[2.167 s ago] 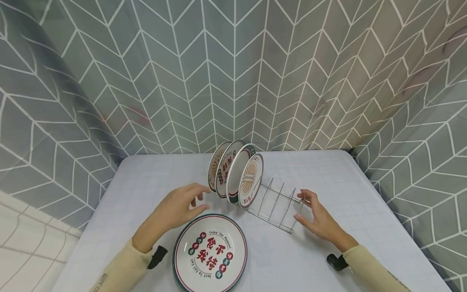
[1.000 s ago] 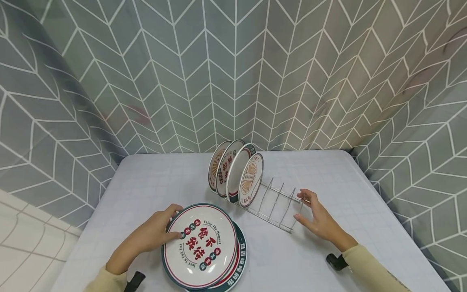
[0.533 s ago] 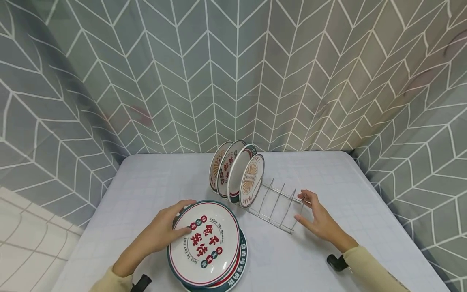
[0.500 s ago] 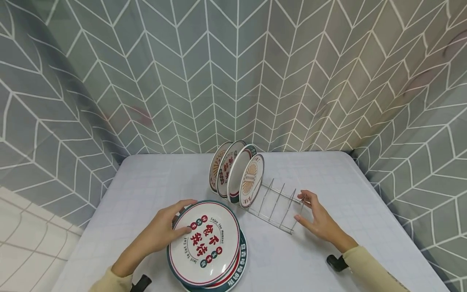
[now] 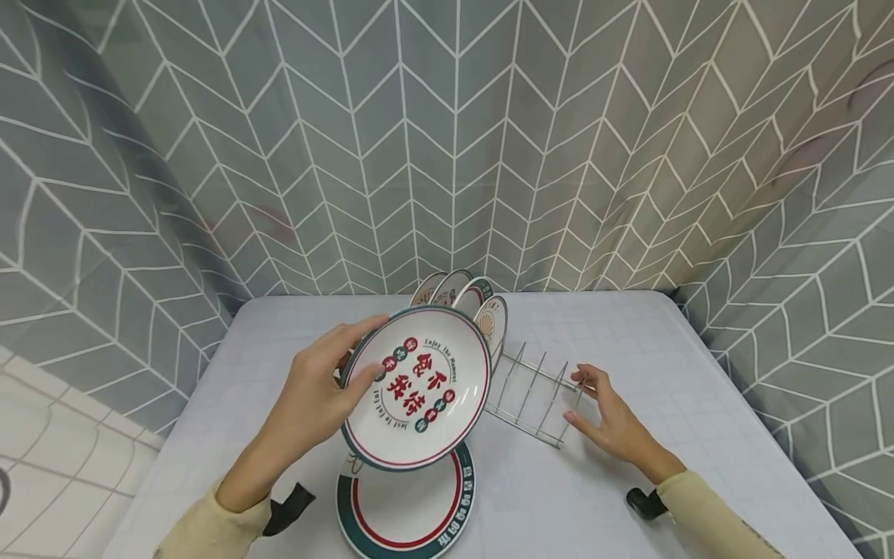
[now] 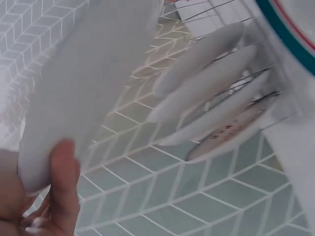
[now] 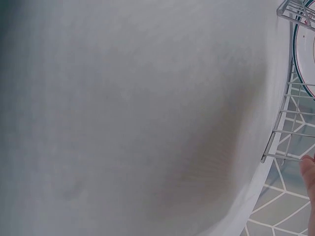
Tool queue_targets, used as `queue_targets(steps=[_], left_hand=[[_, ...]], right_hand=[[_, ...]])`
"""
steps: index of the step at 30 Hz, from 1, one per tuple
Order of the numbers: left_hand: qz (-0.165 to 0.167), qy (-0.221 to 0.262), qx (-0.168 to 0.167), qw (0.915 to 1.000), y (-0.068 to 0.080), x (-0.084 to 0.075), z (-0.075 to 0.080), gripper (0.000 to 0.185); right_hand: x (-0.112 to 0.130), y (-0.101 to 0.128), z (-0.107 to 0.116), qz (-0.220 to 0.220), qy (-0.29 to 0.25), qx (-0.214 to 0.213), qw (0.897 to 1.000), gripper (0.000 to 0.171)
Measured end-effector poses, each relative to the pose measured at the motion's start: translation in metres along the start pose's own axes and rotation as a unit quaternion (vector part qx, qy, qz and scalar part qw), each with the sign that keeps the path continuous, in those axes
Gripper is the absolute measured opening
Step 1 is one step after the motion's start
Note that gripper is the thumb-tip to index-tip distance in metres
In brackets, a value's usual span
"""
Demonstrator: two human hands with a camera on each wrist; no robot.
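A plate [image 5: 417, 388] is pinched at its left rim by the left hand [image 5: 316, 396], mid-frame; the wire rack [image 5: 534, 384] is touched by the relaxed right hand [image 5: 609, 419].

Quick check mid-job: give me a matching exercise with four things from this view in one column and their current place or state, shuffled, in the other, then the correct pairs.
Things:
1. lifted plate
2. flat plate
3. racked plates
4. right hand

Places or states:
A. standing on edge in the wire rack
B. lying on the table, under the lifted one
C. touching the near end of the wire rack
D. held tilted in the air by the left hand

Pairs: 1-D, 2-B, 3-A, 4-C
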State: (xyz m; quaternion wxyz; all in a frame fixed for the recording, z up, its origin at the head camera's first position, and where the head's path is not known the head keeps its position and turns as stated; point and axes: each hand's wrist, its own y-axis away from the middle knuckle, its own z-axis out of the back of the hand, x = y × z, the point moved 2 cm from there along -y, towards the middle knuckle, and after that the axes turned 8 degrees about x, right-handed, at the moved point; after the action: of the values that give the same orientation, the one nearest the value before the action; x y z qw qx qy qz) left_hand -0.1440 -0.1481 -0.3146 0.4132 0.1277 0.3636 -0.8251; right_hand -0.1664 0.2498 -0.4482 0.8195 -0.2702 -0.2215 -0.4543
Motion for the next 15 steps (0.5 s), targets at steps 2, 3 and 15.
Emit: queue_targets(steps=[2,3,15], left_hand=[[-0.026,-0.018,-0.037,0.9988,-0.01,-0.009,0.002,0.062],[-0.039,-0.027,-0.055,0.9973,-0.015,-0.013,0.002,0.06],[-0.107,-0.058,-0.159,0.9798,-0.087,-0.027,-0.024,0.054]], right_hand=[[-0.01,0.001,-0.003,-0.001,0.001,-0.001,1.0,0.072],[-0.015,0.001,-0.005,-0.001,0.002,-0.003,1.0,0.073],[-0.034,0.005,-0.012,-0.004,0.011,-0.012,1.0,0.077]])
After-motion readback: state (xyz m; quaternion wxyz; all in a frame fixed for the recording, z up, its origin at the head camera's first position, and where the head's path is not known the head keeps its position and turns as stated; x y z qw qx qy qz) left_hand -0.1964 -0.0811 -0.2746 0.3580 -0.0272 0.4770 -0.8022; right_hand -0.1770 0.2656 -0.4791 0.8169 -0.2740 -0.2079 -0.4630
